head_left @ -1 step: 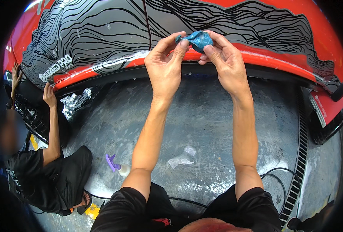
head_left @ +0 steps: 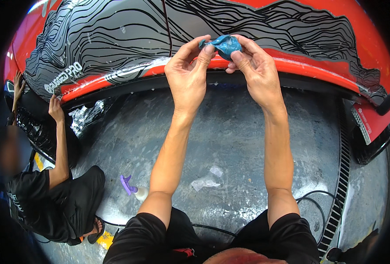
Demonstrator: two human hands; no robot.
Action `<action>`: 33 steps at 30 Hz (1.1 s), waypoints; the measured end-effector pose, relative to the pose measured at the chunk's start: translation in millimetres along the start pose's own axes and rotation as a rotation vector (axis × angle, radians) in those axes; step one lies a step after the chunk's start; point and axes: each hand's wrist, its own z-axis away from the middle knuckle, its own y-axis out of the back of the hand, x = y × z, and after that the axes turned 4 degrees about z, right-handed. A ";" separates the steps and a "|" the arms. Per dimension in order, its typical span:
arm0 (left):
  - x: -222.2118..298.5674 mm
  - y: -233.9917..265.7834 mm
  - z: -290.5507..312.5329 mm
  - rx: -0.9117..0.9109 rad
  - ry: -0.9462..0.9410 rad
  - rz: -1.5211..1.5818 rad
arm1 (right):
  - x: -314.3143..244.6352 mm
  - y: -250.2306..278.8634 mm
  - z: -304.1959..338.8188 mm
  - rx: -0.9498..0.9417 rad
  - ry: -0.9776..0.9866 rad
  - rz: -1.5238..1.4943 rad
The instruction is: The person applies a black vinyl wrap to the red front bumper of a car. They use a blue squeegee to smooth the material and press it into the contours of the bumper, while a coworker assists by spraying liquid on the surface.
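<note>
From mid-view, the gap between the left hand [head_left: 188, 72] and right hand [head_left: 260, 72] opens toward 6 o'clock; the blue crumpled lump [head_left: 228, 45] and car panel [head_left: 115, 37] block 12. A crouching co-worker [head_left: 71, 196] bars 8, a looped hose [head_left: 317, 191] 4.

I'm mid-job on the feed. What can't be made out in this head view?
Head view: the far side of the blue wad, turned away from the camera.
Head view: some fingertips of the left hand and right hand, behind the hands themselves.
Head view: the base of the spray bottle, behind the left forearm.
Head view: the face of the co-worker, blurred.
Head view: the car's upper part, cut off by the top edge.
</note>
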 end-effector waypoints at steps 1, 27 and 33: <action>-0.6 0.1 0.0 0.006 -0.002 -0.032 | 0.2 -1.5 0.1 0.019 0.001 0.007; -2.5 16.2 -6.5 -0.110 0.037 -0.047 | 5.7 -8.9 -1.4 -0.058 -0.039 0.045; -2.7 20.7 -3.6 -0.163 0.091 -0.019 | -2.5 -7.0 4.2 -0.066 -0.062 0.096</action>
